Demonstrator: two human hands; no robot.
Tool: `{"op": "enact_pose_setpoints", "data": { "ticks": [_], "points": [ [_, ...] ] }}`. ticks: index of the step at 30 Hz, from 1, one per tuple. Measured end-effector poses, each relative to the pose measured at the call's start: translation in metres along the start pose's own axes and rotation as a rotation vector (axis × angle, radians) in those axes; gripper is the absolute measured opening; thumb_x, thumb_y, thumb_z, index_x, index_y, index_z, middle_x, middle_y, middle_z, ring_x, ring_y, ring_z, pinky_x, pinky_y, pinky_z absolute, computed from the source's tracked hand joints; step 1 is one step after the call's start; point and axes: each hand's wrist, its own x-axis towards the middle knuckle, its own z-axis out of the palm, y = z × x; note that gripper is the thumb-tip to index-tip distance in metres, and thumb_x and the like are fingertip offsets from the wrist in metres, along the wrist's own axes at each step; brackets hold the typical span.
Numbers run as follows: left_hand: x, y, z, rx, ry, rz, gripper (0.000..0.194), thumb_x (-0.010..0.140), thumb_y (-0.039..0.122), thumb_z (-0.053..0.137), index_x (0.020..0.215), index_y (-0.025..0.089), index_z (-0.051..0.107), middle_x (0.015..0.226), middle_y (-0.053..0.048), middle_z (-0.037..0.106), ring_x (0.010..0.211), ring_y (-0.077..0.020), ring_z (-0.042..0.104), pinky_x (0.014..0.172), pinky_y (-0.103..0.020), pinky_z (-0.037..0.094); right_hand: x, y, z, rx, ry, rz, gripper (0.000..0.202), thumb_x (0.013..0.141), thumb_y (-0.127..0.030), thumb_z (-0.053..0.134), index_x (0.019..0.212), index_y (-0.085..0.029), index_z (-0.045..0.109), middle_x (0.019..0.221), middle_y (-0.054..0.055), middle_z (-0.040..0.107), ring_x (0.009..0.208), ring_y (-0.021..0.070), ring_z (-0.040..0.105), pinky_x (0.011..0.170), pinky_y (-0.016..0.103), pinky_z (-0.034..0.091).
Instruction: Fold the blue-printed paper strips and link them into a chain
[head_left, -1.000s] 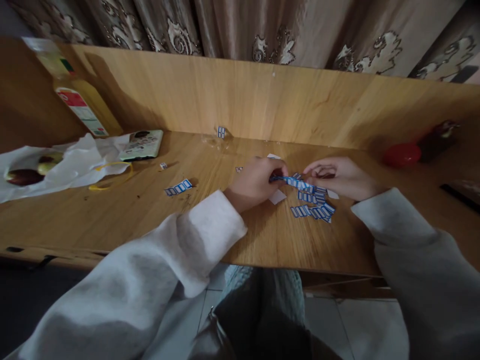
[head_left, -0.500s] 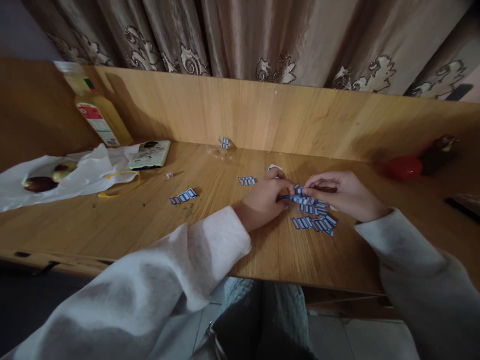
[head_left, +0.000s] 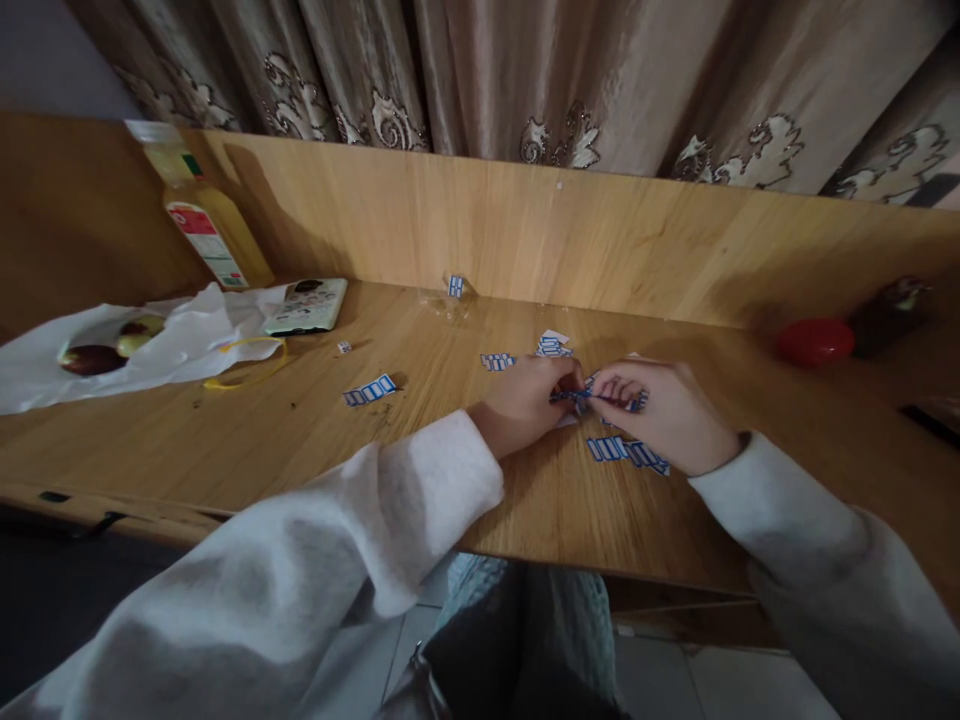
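Observation:
My left hand (head_left: 531,396) is closed, its fingertips pinching a blue-and-white paper strip (head_left: 571,396). Right beside it my right hand (head_left: 660,405) also pinches the blue-edged paper, thumb and fingers meeting near the left fingertips. The fingers hide part of what they hold. Below the right hand lies a small pile of blue-and-white strips (head_left: 628,453) on the table. Behind the left hand are another strip (head_left: 498,361) and a stack of strips (head_left: 553,344). A separate strip (head_left: 369,390) lies off to the left.
A bottle of yellowish liquid (head_left: 206,225) stands at the back left, near a phone-like flat object (head_left: 307,305). Fruit (head_left: 94,360) lies on a white bag (head_left: 37,345). A small folded blue-and-white piece (head_left: 455,286) rests by the back panel. A red round object (head_left: 816,342) sits at right.
My right hand has moved left and closer to my left hand, now covering part of the strip pile. The stack behind my left hand shows more. The view has shifted slightly.

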Motion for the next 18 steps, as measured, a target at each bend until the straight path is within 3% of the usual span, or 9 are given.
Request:
{"op": "enact_pose_setpoints", "data": {
  "ticks": [3,7,13,18],
  "points": [
    [0.000,-0.001,0.000,-0.032,-0.014,0.009,0.014,0.072,0.009,0.057,0.085,0.015,0.061,0.080,-0.002,0.066,0.071,-0.0120,0.059,0.066,-0.023,0.045,0.000,-0.001,0.001,-0.086,0.035,-0.050,0.010,0.072,-0.018,0.058,0.082,-0.022,0.059,0.075,0.002,0.060,0.071,0.0180,0.058,0.064,0.032,0.047],
    [0.000,0.001,-0.001,-0.036,-0.033,0.033,0.016,0.073,0.011,0.056,0.088,0.015,0.062,0.084,-0.002,0.066,0.073,-0.0127,0.060,0.068,-0.024,0.046,-0.003,0.006,0.005,0.015,0.004,-0.026,0.029,0.075,-0.017,0.054,0.104,-0.022,0.055,0.093,0.006,0.064,0.085,0.0215,0.062,0.075,0.037,0.049],
    [-0.001,0.007,-0.001,-0.008,-0.075,-0.010,0.025,0.076,0.026,0.059,0.098,0.015,0.062,0.092,-0.006,0.067,0.082,-0.0164,0.061,0.073,-0.028,0.046,-0.005,0.011,0.008,0.127,0.003,0.087,0.015,0.073,-0.014,0.054,0.085,-0.021,0.058,0.081,0.005,0.066,0.076,0.0184,0.064,0.072,0.034,0.053],
    [-0.001,0.001,0.003,0.066,-0.014,0.136,0.020,0.077,0.008,0.051,0.092,0.017,0.062,0.092,-0.003,0.066,0.086,-0.0144,0.060,0.079,-0.026,0.044,-0.005,0.010,0.008,0.202,-0.012,0.077,0.007,0.075,-0.021,0.057,0.081,-0.021,0.055,0.077,0.004,0.065,0.074,0.0177,0.063,0.071,0.033,0.053]
  ]
}}
